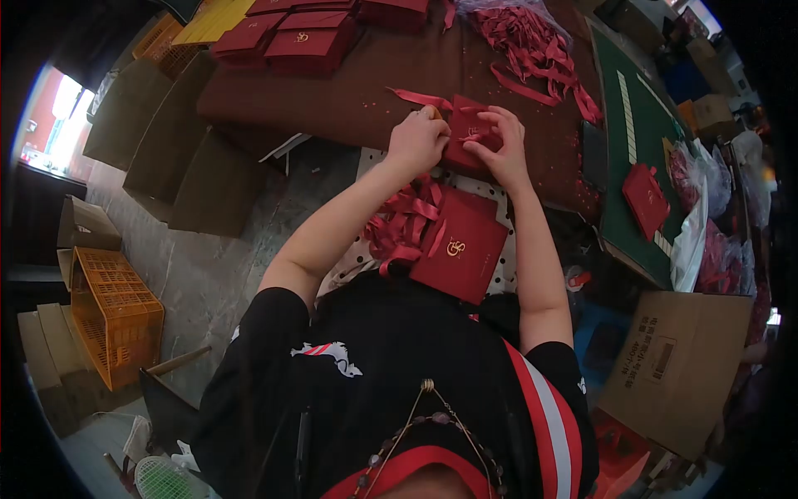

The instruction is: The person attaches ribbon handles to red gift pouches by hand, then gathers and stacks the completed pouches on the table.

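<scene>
Red packet (pixel 464 129) with gold print sits at the near edge of the bench (pixel 332 112), between both hands. Left grip (pixel 420 140): fingers curled at the packet's left side; can't tell what's pinched, hand hides it. Right grip (pixel 504 151): thumb and fingers spread over the packet's front by the ribbon; can't tell if they're closed on it. Ribbon tail (pixel 420 98) trails loose to the left. Risks, my read: packet so close to the edge could tip into the lap if either hand pulls hard; slack tail could twist or snag; a slipped pinch would let the ribbon go loose. Lap's another weak point: loose ribbons (pixel 399 224) and printed packets (pixel 470 245) lie on dotted cloth (pixel 504 279), so shifting knees could slide them floorward. Ribbon heap (pixel 528 41) toward the far right corner looks tangle-prone.
</scene>
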A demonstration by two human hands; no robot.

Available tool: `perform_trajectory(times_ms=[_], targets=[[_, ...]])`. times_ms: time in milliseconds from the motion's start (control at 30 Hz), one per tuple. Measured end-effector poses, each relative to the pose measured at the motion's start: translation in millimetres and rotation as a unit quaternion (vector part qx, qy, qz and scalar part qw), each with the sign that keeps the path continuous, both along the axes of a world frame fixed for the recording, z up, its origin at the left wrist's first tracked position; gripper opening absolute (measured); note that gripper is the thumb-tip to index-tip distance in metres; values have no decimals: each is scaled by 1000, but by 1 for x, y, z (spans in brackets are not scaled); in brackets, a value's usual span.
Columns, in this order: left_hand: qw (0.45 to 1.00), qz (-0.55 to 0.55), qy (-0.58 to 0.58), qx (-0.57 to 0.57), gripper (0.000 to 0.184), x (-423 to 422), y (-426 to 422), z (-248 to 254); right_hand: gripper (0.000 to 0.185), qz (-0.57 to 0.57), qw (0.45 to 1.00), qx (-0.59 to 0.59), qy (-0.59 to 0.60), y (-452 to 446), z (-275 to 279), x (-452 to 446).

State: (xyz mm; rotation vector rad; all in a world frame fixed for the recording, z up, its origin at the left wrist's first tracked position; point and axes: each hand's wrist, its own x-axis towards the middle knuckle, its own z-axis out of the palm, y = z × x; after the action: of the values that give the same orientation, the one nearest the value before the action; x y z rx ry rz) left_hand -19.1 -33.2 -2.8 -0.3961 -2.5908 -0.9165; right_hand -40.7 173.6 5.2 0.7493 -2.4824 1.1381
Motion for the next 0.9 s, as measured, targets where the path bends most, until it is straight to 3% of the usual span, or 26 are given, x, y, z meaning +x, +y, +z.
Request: perform_trajectory(times_ms=[100, 267, 333, 367, 400, 467, 533, 567, 633, 667, 700, 800, 900], targets=[[990, 70, 52, -110, 10, 3, -22, 10, 63, -40, 999, -9, 17, 9, -10, -2], [988, 93, -3, -125, 14, 13, -87, 8, 61, -55, 998, 35, 12, 13, -14, -9], [979, 128, 30, -156, 25, 20, -78, 9, 59, -44, 996, 66, 34, 12, -8, -17], [979, 126, 13, -157, 47, 21, -72, 13, 55, -35, 998, 40, -30, 13, -3, -24], [984, 86, 30, -152, 54, 22, -63, 16, 51, -25, 995, 15, -96, 16, 1, -30], [990, -55, 75, -104, 66, 18, -47, 14, 47, -40, 998, 10, -54, 19, 10, -65], [971, -130, 118, -161, 70, 17, -27, 7, 38, -100, 995, 17, -17, 14, 23, -87], [966, -162, 118, -163, 69, 15, -20, 5, 38, -98, 995, 17, -13, 12, 21, -100], [963, -172, 77, -190, 65, 12, -12, -10, 33, -139, 977, 63, 149, 19, -7, -133], [966, -147, 117, -177, 55, 11, -9, -19, 27, -126, 973, 63, 181, 25, -19, -143], [966, -147, 119, -178, 55, 14, -10, -19, 27, -126, 973, 62, 183, 31, -17, -142], [977, -120, 97, -146, 39, 24, -17, -18, 15, -120, 983, 134, 43, 50, -8, -117], [968, -165, 185, -46, 33, 27, -36, 7, 13, -106, 984, 130, 65, 76, -7, -81]])
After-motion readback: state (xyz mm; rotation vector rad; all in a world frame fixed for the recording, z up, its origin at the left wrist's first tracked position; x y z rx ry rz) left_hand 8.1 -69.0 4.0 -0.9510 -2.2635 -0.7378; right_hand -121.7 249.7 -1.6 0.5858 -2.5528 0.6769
